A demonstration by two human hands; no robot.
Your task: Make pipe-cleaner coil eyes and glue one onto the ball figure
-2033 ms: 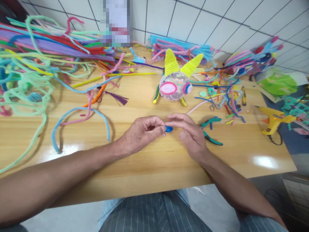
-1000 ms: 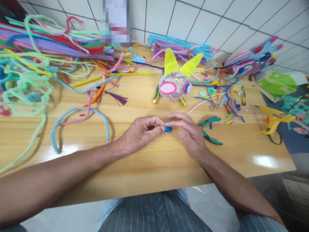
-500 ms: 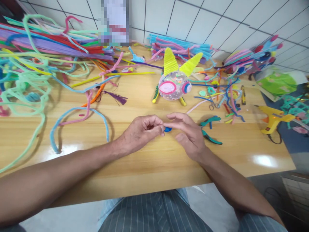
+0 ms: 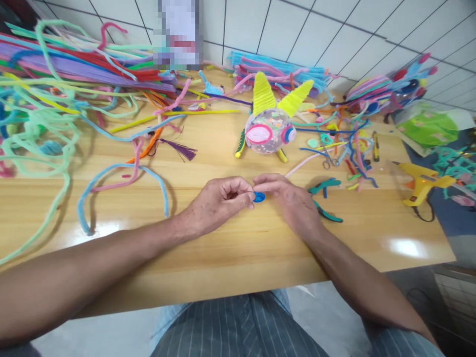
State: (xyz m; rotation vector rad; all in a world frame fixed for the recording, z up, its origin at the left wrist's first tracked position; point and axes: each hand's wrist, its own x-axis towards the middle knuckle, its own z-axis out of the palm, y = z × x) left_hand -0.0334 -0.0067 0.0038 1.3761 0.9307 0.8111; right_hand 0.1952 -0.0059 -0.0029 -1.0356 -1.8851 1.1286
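Observation:
Between thumb and fingers, my left hand [image 4: 228, 201] pinches a small blue coil [image 4: 259, 197] above the wooden table [image 4: 223, 258]. My right hand [image 4: 290, 198] is right beside it, its fingers stretched toward the coil and their tips at its upper edge. Whether those fingertips grip any part of it is hard to tell. Just behind the hands stands a clear round figure [image 4: 269, 131] with yellow ears, a pink-ringed oval eye and a blue round one. Teal-handled pliers [image 4: 327, 213] lie to the right of my right hand.
Fuzzy stems [image 4: 92, 74] are heaped at the left, with a blue curved stem [image 4: 84, 203] nearer. A purple tassel [image 4: 182, 150] lies behind my left hand. On the right are scissors [image 4: 327, 161], a cutter [image 4: 376, 146] and a yellow glue gun [image 4: 424, 183].
My right hand's fingers have shifted slightly left and drawn closer together, and its thumb is now tucked out of sight. More of the blue coil shows. My left hand has stayed almost still.

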